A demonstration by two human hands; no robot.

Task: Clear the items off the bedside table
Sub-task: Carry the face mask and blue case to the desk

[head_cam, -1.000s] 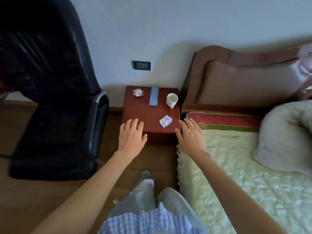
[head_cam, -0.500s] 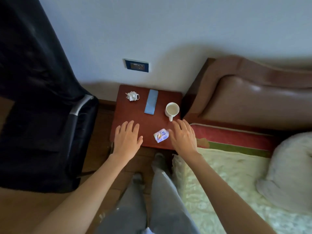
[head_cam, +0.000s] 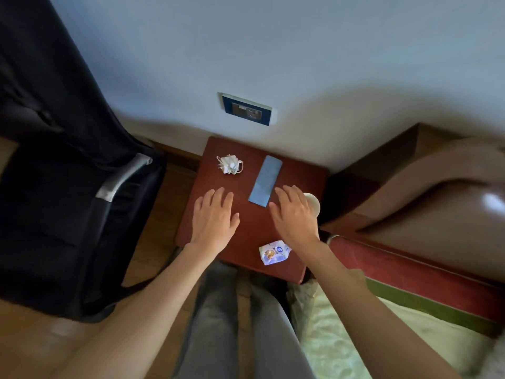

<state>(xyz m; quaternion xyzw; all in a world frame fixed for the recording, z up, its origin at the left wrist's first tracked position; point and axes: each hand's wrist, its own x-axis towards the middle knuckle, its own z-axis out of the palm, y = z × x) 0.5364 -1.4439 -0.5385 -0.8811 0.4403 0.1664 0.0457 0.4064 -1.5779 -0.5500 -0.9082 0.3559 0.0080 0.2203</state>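
Both hands, left (head_cam: 214,218) and right (head_cam: 295,214), fingers spread, empty, above bedside table (head_cam: 246,236); right covering most of white cup (head_cam: 313,205), blue case (head_cam: 265,180) between.

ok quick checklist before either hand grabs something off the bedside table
1. Left hand free: ok, open and flat over bare wood, holding nothing.
2. Right hand free: ok, open, fingers spread.
3. Cup in clear view: not ok, the right hand covers most of it; contents cannot tell.
4. Blue flat item reachable: ok, lies flat between the hands.
5. White charger cable contained: ok, bundled by the plug.
6. Snack packet stable: ok, on the bedside table near its front edge.
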